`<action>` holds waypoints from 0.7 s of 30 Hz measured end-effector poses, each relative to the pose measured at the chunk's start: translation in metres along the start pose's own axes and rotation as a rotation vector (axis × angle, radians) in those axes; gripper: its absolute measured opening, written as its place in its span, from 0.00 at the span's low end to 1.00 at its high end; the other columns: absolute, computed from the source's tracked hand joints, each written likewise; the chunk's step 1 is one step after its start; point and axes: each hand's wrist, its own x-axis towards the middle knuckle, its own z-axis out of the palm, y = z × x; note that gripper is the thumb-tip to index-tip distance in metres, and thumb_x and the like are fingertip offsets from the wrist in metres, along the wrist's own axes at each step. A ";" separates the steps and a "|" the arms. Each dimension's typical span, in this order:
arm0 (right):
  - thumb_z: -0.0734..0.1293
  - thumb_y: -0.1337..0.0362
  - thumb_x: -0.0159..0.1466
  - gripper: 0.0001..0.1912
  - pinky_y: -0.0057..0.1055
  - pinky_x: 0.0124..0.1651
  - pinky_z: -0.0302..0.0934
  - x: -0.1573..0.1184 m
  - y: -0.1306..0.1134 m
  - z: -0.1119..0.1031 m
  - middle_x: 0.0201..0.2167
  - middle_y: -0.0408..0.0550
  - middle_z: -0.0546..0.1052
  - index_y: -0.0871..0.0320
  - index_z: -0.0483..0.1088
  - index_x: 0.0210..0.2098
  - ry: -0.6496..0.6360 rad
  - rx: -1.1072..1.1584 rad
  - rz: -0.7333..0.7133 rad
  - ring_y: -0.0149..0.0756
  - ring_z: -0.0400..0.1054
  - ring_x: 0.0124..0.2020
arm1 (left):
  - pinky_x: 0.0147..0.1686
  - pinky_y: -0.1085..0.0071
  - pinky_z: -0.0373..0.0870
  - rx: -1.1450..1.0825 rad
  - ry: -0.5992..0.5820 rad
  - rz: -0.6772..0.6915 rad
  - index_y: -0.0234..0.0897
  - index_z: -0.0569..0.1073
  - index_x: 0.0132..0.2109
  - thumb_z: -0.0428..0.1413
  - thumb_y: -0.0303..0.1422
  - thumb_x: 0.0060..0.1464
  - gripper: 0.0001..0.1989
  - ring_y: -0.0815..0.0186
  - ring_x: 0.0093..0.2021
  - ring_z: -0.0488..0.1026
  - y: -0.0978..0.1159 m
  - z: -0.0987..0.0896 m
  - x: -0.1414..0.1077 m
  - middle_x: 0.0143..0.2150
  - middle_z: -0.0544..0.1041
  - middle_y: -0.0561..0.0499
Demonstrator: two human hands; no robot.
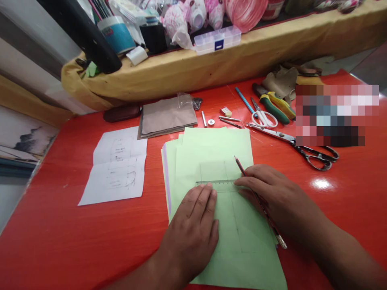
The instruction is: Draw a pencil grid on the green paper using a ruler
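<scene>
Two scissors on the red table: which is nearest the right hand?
The large steel shears with black loop handles. The small scissors with white handles lie farther from the right hand, beyond the shears' blades.

No words or numbers can be read here. The blue label (219, 45) on the plastic box (232, 36) at the far side, the markings on the clear ruler (214, 185), and the pencil notes on the white paper (116, 167) at left are too small or blurred to make out.

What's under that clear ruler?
The clear plastic ruler lies on a pale green paper sheet; faint pencil lines show through it. Its right end is hidden beneath the right hand.
</scene>
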 end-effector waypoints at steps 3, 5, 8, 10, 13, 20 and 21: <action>0.63 0.66 0.78 0.10 0.41 0.46 0.70 0.000 -0.001 -0.001 0.46 0.54 0.81 0.55 0.77 0.49 -0.003 0.008 0.014 0.47 0.75 0.46 | 0.69 0.52 0.70 0.012 0.002 0.009 0.21 0.69 0.69 0.49 0.30 0.72 0.24 0.48 0.71 0.67 0.000 -0.002 0.001 0.70 0.71 0.33; 0.62 0.66 0.78 0.10 0.41 0.46 0.70 0.000 -0.002 -0.001 0.46 0.54 0.80 0.55 0.77 0.49 -0.009 0.011 0.020 0.47 0.75 0.46 | 0.69 0.52 0.70 0.012 -0.003 0.012 0.21 0.69 0.69 0.49 0.30 0.72 0.24 0.48 0.71 0.67 -0.001 -0.002 0.002 0.70 0.71 0.33; 0.62 0.66 0.78 0.10 0.41 0.46 0.70 0.000 -0.001 -0.002 0.46 0.55 0.80 0.55 0.77 0.49 -0.019 0.010 0.020 0.47 0.74 0.46 | 0.69 0.52 0.70 0.010 -0.002 0.011 0.21 0.70 0.68 0.49 0.30 0.72 0.24 0.48 0.71 0.67 -0.001 -0.003 0.002 0.70 0.71 0.33; 0.62 0.66 0.78 0.10 0.42 0.46 0.70 0.000 -0.001 -0.002 0.46 0.55 0.80 0.56 0.77 0.49 -0.023 0.009 0.017 0.47 0.74 0.46 | 0.68 0.52 0.71 0.010 -0.003 0.013 0.20 0.69 0.68 0.49 0.30 0.72 0.24 0.48 0.71 0.67 -0.001 -0.003 0.002 0.70 0.71 0.33; 0.62 0.67 0.78 0.10 0.42 0.46 0.70 -0.001 0.000 -0.001 0.46 0.55 0.80 0.56 0.77 0.50 -0.025 0.008 0.011 0.47 0.74 0.46 | 0.69 0.52 0.71 0.003 -0.008 0.008 0.22 0.68 0.70 0.49 0.30 0.72 0.24 0.49 0.72 0.66 -0.001 -0.002 0.002 0.70 0.71 0.33; 0.62 0.66 0.78 0.12 0.42 0.45 0.70 0.001 -0.001 -0.002 0.46 0.56 0.80 0.57 0.78 0.49 -0.018 0.013 0.017 0.47 0.74 0.46 | 0.68 0.51 0.71 0.009 -0.013 0.011 0.21 0.68 0.69 0.49 0.29 0.72 0.24 0.48 0.71 0.66 -0.001 -0.002 0.001 0.70 0.71 0.33; 0.62 0.66 0.78 0.12 0.41 0.45 0.70 0.001 -0.001 -0.002 0.46 0.56 0.80 0.57 0.78 0.49 -0.019 0.016 0.018 0.47 0.74 0.46 | 0.68 0.51 0.71 0.010 -0.010 0.013 0.20 0.69 0.69 0.49 0.29 0.72 0.24 0.48 0.71 0.66 0.000 -0.001 0.001 0.70 0.71 0.33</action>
